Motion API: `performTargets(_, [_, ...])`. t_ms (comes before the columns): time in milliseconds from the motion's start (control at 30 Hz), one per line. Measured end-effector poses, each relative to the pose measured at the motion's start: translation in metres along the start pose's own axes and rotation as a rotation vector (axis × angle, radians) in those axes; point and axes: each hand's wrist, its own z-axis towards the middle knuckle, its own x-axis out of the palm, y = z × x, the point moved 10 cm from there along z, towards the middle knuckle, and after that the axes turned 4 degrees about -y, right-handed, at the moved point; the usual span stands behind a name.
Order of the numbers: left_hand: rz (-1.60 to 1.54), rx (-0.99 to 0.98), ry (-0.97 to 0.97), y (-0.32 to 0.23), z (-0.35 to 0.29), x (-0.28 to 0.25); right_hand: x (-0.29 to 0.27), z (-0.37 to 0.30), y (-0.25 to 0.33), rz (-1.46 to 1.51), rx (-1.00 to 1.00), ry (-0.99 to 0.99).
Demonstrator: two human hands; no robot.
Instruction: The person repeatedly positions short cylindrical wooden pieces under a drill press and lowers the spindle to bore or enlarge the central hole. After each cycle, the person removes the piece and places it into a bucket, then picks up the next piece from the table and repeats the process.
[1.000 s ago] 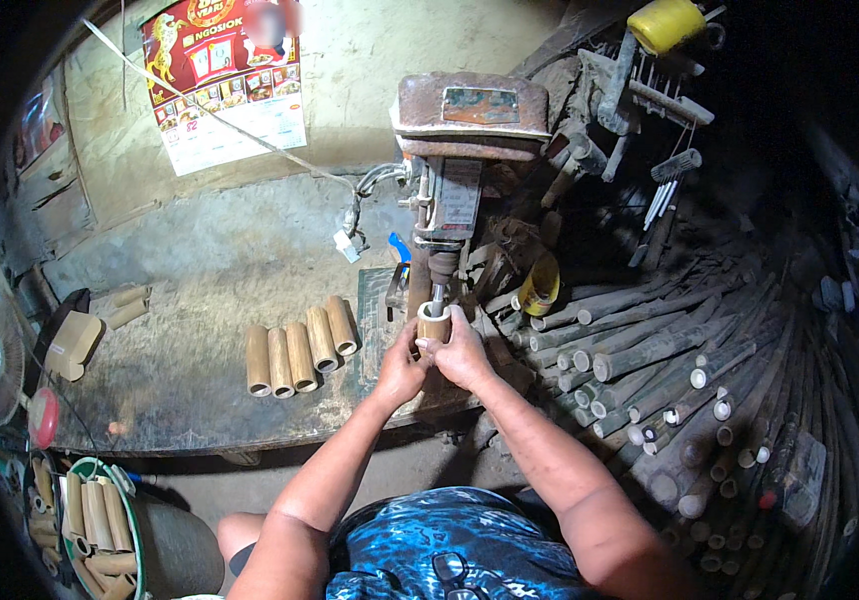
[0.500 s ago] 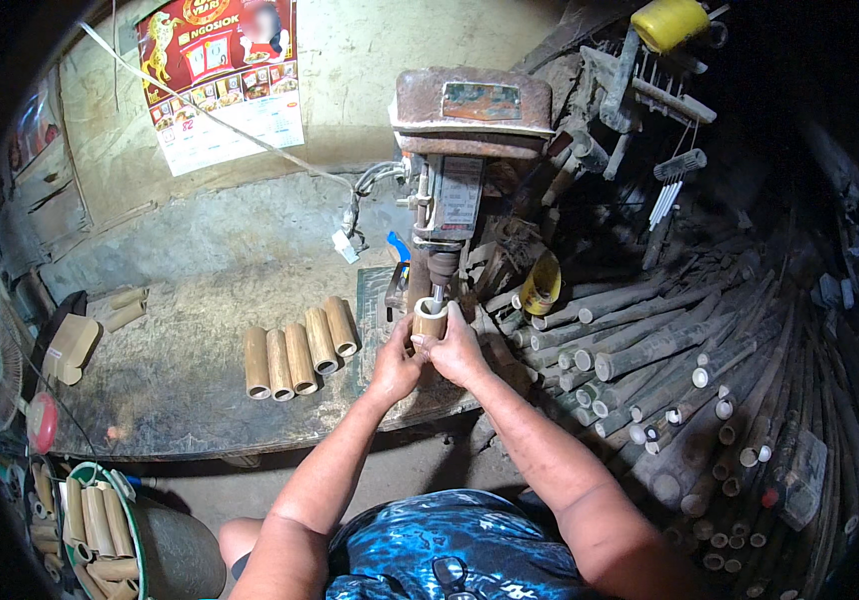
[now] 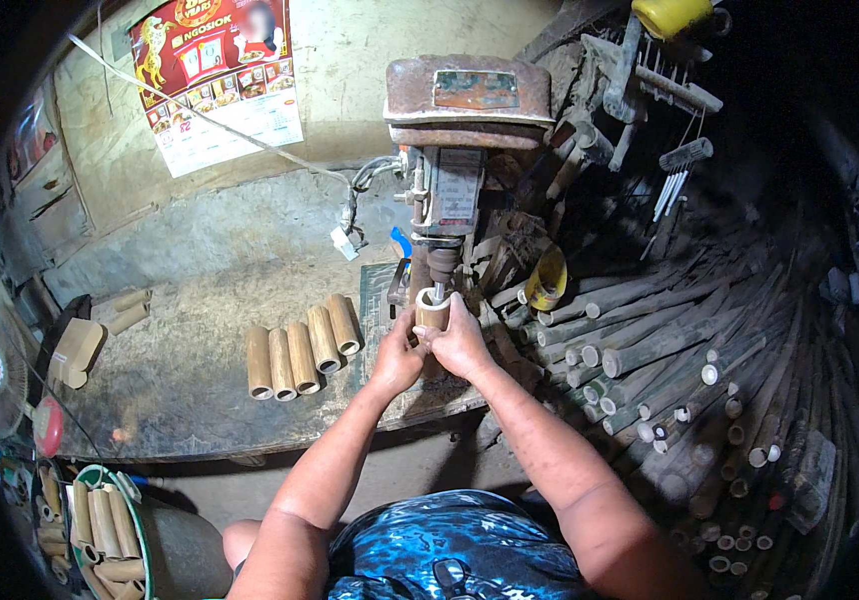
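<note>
Between my two hands a short bamboo tube [image 3: 434, 314] stands upright under the drill press [image 3: 465, 105]. The drill's bit reaches into the tube's open top. My left hand [image 3: 400, 356] grips the tube from the left and my right hand [image 3: 458, 342] from the right, with the thumbs close together at the front. Where the tube's lower end rests is hidden by my hands. To the left, several cut bamboo tubes [image 3: 296, 352] lie side by side in a row on the worn workbench [image 3: 190, 400], their hollow ends facing me.
A large stack of bamboo poles [image 3: 650, 345] fills the right side. At lower left stands a green-rimmed bin [image 3: 150, 520] of bamboo pieces, below a fan [image 3: 0, 370]. A bent cardboard piece [image 3: 78, 350] lies on the bench. A yellow container [image 3: 548, 278] sits beside the drill.
The view has shifted slightly. Both hands keep their hold on the bamboo tube under the drill, with only slight finger movement; the row of tubes is unchanged.
</note>
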Motion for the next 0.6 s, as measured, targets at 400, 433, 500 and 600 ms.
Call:
performTargets(400, [0.121,0.097,-0.088,-0.014,0.003,-0.004,-0.006,0.005,-0.004,-0.012,0.000,0.003])
performTargets(433, [0.115,0.077,-0.075,-0.015,0.004,-0.004,-0.008,0.007,-0.003,-0.018,-0.010,-0.004])
performTargets(500, [0.079,0.102,-0.070,-0.022,0.004,-0.004,-0.009,0.009,-0.003,-0.013,-0.010,-0.006])
performTargets(600, [0.011,0.130,-0.057,-0.027,0.005,-0.003,-0.008,0.010,-0.006,-0.001,0.017,0.010])
